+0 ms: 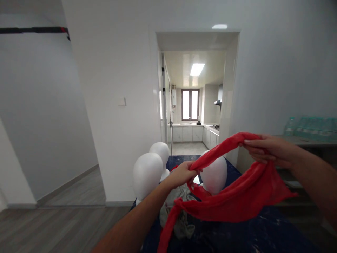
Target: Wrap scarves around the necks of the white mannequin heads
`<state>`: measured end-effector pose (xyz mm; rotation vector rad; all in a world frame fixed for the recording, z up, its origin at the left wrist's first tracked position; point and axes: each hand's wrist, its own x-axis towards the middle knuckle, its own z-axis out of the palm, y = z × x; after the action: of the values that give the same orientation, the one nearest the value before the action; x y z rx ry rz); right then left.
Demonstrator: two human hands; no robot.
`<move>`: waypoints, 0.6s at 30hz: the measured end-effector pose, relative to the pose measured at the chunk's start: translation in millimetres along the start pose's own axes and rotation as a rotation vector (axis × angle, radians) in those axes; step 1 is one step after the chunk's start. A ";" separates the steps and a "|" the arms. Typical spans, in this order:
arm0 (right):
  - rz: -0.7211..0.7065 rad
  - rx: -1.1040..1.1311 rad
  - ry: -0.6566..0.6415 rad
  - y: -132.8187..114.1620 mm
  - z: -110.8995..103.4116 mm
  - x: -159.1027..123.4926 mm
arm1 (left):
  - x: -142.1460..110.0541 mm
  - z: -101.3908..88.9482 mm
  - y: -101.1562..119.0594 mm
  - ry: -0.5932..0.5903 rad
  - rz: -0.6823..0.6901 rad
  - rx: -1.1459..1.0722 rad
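Head view shows both hands, left hand (181,174) and right hand (265,149), fingers pinched shut on a red scarf (231,196), stretched between them above the dark blue tabletop (237,235) near white mannequin heads (147,174), spreading its edge.

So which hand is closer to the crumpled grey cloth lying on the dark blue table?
Left. The left hand grips the red fabric scarf right above the crumpled grey cloth. The right hand holds the scarf's other end, higher and far off to the right.
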<state>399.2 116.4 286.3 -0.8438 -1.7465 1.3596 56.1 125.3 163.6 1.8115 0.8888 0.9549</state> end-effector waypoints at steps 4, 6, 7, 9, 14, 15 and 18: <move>-0.119 -0.004 0.101 -28.2 5.6 1.3 | 2.6 0.9 12.5 0.021 0.040 0.016; -0.215 0.018 0.116 -40.1 14.7 0.8 | 4.2 2.1 19.0 0.054 0.052 0.042; -0.246 0.013 0.112 -44.7 18.8 0.4 | 4.8 2.6 21.6 0.071 0.052 0.062; -0.238 -0.033 0.082 -51.3 24.0 -0.6 | 5.6 3.1 24.2 0.105 0.050 0.120; -0.072 -0.291 -0.016 -59.9 14.0 -0.8 | -0.2 -4.1 6.0 0.190 0.076 0.376; -0.049 -0.343 -0.014 -61.4 9.0 -0.1 | -3.4 -7.0 -1.7 0.206 0.074 0.429; -0.039 -0.487 0.021 -64.8 -9.2 4.0 | -16.8 -15.6 -27.2 0.223 0.050 0.527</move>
<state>401.9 110.2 351.5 -1.0687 -2.1023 0.9018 29.9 126.3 139.5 2.2004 1.3349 1.0347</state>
